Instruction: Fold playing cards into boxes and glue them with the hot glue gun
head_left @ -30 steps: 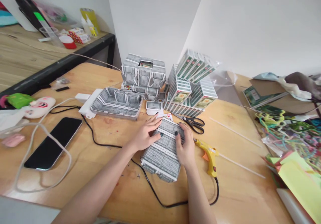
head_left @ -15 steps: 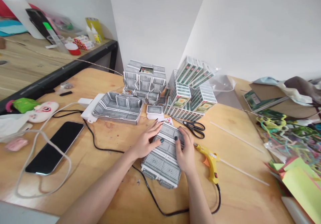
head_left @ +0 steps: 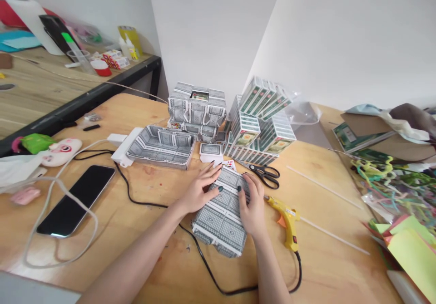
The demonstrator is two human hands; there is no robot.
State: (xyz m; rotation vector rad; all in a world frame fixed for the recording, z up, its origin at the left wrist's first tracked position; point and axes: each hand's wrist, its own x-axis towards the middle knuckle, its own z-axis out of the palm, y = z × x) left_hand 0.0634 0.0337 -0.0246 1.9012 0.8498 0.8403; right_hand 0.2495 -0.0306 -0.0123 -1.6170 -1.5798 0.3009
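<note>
A box covered in grey-backed playing cards (head_left: 220, 227) lies slantwise on the table in front of me. My left hand (head_left: 200, 191) grips its left edge, the thumb resting on the top face. On the opposite edge, my right hand (head_left: 251, 206) holds it the same way, thumb on top and fingers over the far side. Just beyond the box are a stack of playing cards (head_left: 210, 150) and a few loose face-up cards (head_left: 230, 164). A yellow hot glue gun (head_left: 289, 220) with a glue stick in it lies right of my right hand, below black-handled scissors (head_left: 267, 174).
An open card-covered tray (head_left: 160, 152) stands left of centre, with a larger card-covered structure (head_left: 197, 106) behind it. Boxed card decks (head_left: 262, 122) are piled at the back. A phone (head_left: 76, 199) and cables lie left; coloured paper (head_left: 412, 254) sits right.
Both hands keep their hold on the card-covered box, which stays in place. The view has shifted very slightly; nothing else has visibly moved.
</note>
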